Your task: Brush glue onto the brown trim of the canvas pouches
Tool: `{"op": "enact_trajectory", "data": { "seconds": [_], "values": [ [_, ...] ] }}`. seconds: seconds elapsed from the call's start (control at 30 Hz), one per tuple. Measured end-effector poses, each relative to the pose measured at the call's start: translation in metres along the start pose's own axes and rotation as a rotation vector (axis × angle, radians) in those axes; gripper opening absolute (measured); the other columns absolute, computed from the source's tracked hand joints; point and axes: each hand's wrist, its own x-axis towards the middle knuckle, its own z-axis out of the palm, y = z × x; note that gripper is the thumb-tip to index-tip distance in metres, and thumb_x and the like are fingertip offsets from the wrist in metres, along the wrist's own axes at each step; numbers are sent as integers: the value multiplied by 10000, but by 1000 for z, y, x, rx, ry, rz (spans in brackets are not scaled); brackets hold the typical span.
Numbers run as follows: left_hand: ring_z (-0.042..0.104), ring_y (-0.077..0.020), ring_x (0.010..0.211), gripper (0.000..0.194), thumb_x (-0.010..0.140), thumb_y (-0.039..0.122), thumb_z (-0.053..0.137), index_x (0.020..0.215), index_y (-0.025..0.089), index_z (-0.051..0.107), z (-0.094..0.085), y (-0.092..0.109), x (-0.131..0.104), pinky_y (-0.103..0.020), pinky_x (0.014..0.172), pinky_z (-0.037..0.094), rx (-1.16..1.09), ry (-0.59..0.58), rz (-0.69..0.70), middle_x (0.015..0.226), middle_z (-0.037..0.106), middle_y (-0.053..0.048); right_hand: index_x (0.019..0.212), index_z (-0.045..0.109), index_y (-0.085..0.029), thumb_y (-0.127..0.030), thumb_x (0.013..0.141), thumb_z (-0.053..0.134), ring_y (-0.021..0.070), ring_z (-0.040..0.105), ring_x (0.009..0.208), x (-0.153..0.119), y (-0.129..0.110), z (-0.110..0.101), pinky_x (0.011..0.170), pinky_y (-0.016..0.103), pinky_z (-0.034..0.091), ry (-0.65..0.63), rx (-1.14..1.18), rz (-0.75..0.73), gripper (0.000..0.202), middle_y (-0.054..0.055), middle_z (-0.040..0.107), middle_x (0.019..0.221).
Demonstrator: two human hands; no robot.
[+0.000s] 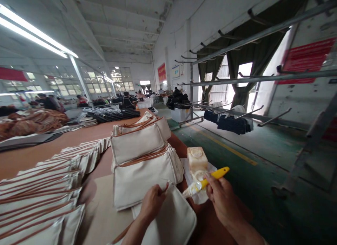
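My left hand (pixel 154 202) pinches the upper edge of a cream bag (pixel 175 217) at the table's near edge. My right hand (pixel 219 195) is closed round a yellow-handled brush (pixel 217 173). The brush's whitish, coated bristles point left, close to the bag's corner; whether they touch it I cannot tell. Just behind the brush stands a stained, pale container (pixel 197 159) on a white sheet (pixel 204 197). Beyond my left hand, cream bags with brown trim (pixel 143 181) are piled up.
Rows of cream pieces with brown straps (pixel 39 199) cover the brown table (pixel 102 127) at left. Black items (pixel 113 113) lie farther back. A metal rack with prongs (pixel 237 78) stands right, holding dark pieces (pixel 233 123). People sit in the distance.
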Motion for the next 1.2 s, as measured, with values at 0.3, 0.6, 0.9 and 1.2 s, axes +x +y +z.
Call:
{"op": "enact_trajectory", "data": {
  "seconds": [0.3, 0.6, 0.9, 1.2],
  "values": [
    [600, -197, 834, 378, 796, 471, 637, 963, 144, 728, -13, 19, -47, -256, 725, 442, -642, -303, 251, 891, 703, -40, 727, 524, -185, -514, 907, 644, 127, 341, 512, 0, -19, 10, 465, 242, 322, -177, -186, -165, 394, -50, 396, 567],
    [571, -171, 763, 249, 772, 404, 686, 834, 170, 746, -30, 43, -73, -253, 722, 445, -656, -307, 274, 780, 660, -9, 736, 604, -160, -518, 933, 555, 208, 552, 602, -1, -22, 17, 600, 299, 445, -206, -469, -437, 411, 53, 587, 637],
    [593, -181, 805, 228, 807, 389, 671, 857, 180, 749, -18, 36, -75, -251, 734, 470, -549, -260, 325, 831, 668, -24, 739, 598, -172, -455, 972, 529, 193, 565, 606, -14, -29, 13, 607, 275, 460, -267, -478, -459, 373, 40, 586, 659],
    [627, -127, 671, 203, 893, 372, 620, 829, 196, 698, -13, 32, -92, -199, 635, 480, -338, 75, 487, 731, 642, 0, 869, 618, -153, -516, 945, 592, 181, 505, 601, -1, -41, -15, 540, 265, 414, -110, -399, -280, 372, 15, 542, 670]
  ]
}}
